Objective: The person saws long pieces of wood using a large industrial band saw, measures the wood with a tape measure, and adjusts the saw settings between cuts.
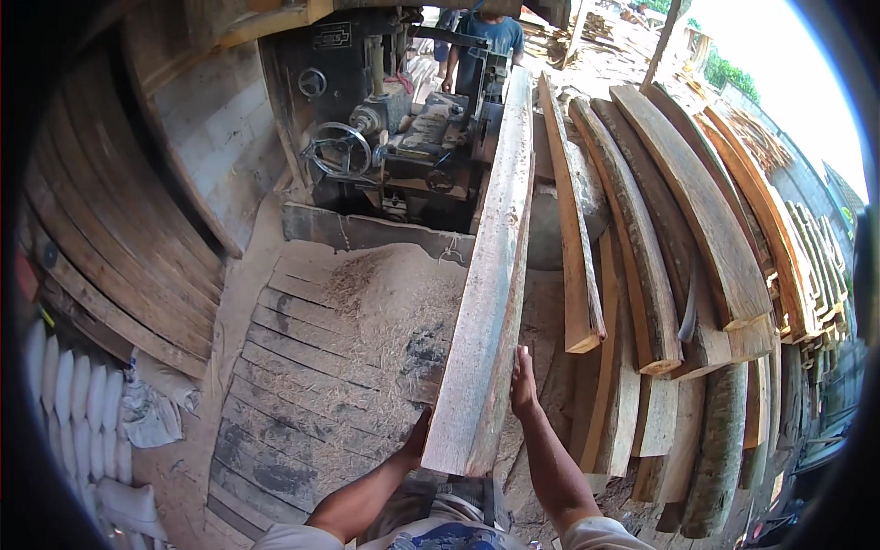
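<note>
A long rough-sawn wooden plank runs from in front of my body toward the machine at the far side. My left hand grips its left edge near the close end, the fingers hidden behind and beneath the wood. Against the opposite edge, a little farther up, my right hand bears on the bark side. Its thumb side points forward, and the rest of its fingers are mostly hidden. The plank's near end hangs above the floor between my forearms. Beyond, its far end reaches close to another person in a blue shirt.
A dark woodworking machine with handwheels stands at the far left-centre, behind a low concrete edge. Sawdust is heaped on the slatted floor. Stacked thick boards fill the right side. White sacks stand at left.
</note>
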Action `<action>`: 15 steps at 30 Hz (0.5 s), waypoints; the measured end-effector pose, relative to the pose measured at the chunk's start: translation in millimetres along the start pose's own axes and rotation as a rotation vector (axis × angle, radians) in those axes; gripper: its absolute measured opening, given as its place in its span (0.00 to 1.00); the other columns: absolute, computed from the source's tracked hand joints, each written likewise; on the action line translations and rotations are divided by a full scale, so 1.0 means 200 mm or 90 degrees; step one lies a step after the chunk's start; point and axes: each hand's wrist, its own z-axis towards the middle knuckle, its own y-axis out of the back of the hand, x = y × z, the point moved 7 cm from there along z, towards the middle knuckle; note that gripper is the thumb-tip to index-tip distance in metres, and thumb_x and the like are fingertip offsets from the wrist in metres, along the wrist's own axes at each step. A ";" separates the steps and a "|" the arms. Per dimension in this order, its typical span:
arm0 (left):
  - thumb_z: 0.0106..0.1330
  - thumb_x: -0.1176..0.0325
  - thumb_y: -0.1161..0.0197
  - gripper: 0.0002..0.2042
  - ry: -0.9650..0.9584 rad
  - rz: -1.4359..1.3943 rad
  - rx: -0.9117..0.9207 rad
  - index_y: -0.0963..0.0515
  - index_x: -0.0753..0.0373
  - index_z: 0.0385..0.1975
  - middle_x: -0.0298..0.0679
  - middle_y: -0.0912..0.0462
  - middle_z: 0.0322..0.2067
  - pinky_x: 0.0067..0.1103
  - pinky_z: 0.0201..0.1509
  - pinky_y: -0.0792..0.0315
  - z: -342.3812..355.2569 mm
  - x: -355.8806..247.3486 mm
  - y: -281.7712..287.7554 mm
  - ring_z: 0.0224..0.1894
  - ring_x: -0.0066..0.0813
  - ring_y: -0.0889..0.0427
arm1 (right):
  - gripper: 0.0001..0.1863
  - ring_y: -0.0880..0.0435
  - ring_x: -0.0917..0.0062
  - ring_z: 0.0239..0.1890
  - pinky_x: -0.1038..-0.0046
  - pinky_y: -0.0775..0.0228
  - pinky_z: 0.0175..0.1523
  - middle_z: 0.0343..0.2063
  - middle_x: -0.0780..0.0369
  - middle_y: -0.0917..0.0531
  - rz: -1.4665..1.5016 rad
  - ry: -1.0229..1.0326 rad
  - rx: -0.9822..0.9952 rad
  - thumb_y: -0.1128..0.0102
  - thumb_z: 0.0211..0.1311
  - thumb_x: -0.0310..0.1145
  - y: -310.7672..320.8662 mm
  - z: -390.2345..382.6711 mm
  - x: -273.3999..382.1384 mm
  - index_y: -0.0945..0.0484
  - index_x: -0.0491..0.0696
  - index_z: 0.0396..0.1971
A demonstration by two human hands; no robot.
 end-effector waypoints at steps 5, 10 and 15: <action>0.70 0.36 0.70 0.36 0.088 -0.034 -0.031 0.40 0.59 0.66 0.43 0.30 0.59 0.35 0.63 0.34 -0.62 0.40 0.22 0.59 0.40 0.28 | 0.48 0.33 0.62 0.62 0.59 0.41 0.64 0.63 0.56 0.35 0.179 -0.001 0.156 0.72 0.61 0.73 -0.18 -0.32 -0.42 0.46 0.49 0.69; 0.70 0.36 0.70 0.37 0.209 -0.107 -0.039 0.37 0.61 0.64 0.46 0.26 0.55 0.34 0.58 0.30 -1.19 0.84 0.27 0.53 0.38 0.24 | 0.47 0.34 0.63 0.62 0.61 0.42 0.65 0.64 0.56 0.36 0.150 0.016 0.127 0.72 0.62 0.72 -0.14 -0.82 -0.73 0.47 0.50 0.69; 0.70 0.36 0.70 0.37 0.210 -0.023 -0.087 0.37 0.62 0.63 0.46 0.26 0.54 0.34 0.57 0.29 -1.69 1.04 0.44 0.52 0.38 0.23 | 0.45 0.35 0.65 0.63 0.64 0.43 0.66 0.64 0.57 0.36 0.086 -0.022 0.030 0.71 0.64 0.70 -0.04 -1.33 -1.07 0.45 0.48 0.68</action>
